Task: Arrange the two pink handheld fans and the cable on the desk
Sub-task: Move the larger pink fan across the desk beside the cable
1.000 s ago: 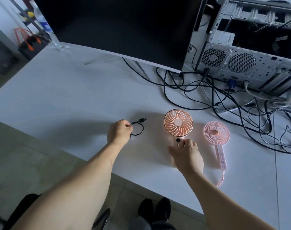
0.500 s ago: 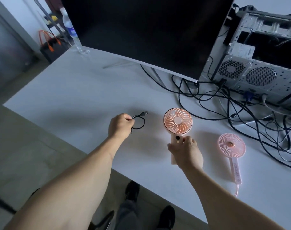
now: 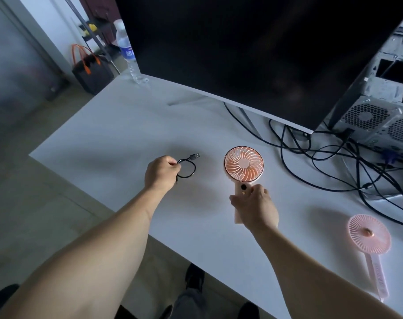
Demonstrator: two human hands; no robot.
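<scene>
My left hand (image 3: 160, 172) is closed around a short black USB cable (image 3: 189, 164); its loop and plug stick out to the right of my fist, just above the white desk (image 3: 108, 139). My right hand (image 3: 255, 207) grips the handle of a pink handheld fan with a round orange-pink grille (image 3: 243, 163), which lies flat in the middle of the desk. A second, paler pink fan (image 3: 369, 237) lies alone near the desk's front right, its thin handle pointing toward me.
A large dark monitor (image 3: 253, 54) looms over the back of the desk. An open computer case (image 3: 380, 120) stands at the right, with a tangle of black cables (image 3: 357, 166) spread before it. A water bottle (image 3: 126, 51) stands at the back left corner.
The view has swung left. Both hands keep their holds, and the gap between the held fan and the paler fan at the right has widened.
</scene>
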